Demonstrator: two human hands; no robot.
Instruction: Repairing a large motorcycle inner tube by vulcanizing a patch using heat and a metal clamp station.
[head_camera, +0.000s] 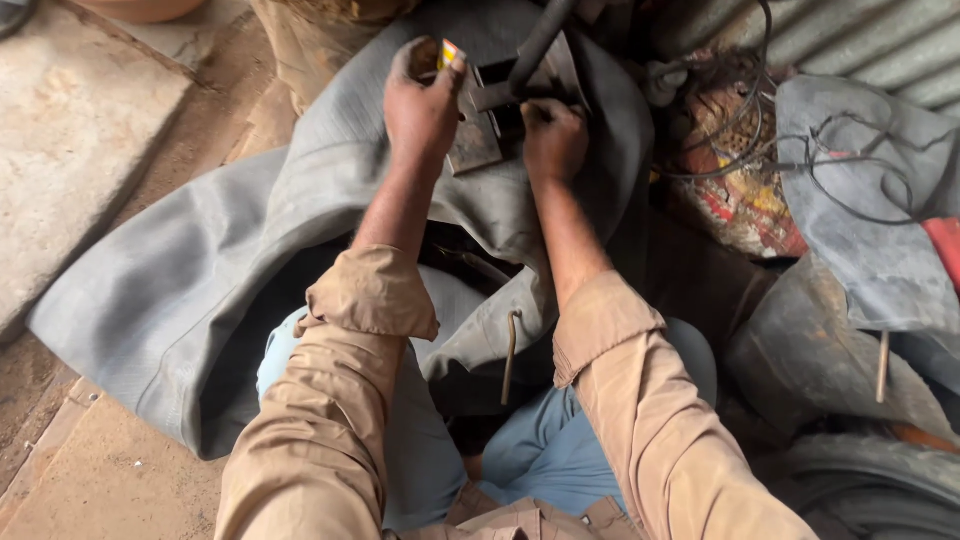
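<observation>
Grey rubber, dull and dusty, fills most of the view: a large, limp grey rubber inner tube (180, 290) is draped over the lap and spread out onto the reddish earthen floor (110, 480). A fold of it is laid up on a small rusted metal clamp press (490, 125), whose flat plate and dark angled lever are seen at the top centre. To the right, a second slack grey rubber tube (870, 220) is heaped with tangled black wires (800, 150) against a corrugated metal sheet (860, 45).

The step in hand is judged to be the seating of the tube under the press plate. The left hand (420, 105) is closed around a small box with an orange and yellow end (447, 55), pinched at the fingertips, while the heel of the hand is rested on the rubber. The right hand (553, 140) is clenched low against the base of the press; what it grips is hidden by the knuckles. A careful flattening of the fold beneath the plate appears to be called for.
</observation>
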